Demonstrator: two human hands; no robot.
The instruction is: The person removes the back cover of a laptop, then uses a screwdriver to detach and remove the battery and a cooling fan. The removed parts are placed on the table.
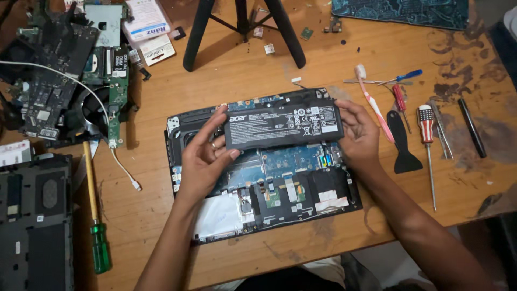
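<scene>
A flat black laptop battery (pixel 283 125) with white label markings is held level over an opened laptop (pixel 269 188), whose blue circuit board and ribbon cables show beneath. My left hand (pixel 207 156) grips the battery's left end, thumb along its lower edge. My right hand (pixel 358 134) grips its right end. The laptop base lies on a wooden table (pixel 226 81).
Right of the laptop lie a pink toothbrush (pixel 374 105), a black pry tool (pixel 403 148), screwdrivers (pixel 428 145) and a black pen (pixel 472 128). At the left are loose circuit boards (pixel 64 75), a green-handled screwdriver (pixel 96 215) and a white cable (pixel 125 172). Black tripod legs (pixel 242 27) stand behind.
</scene>
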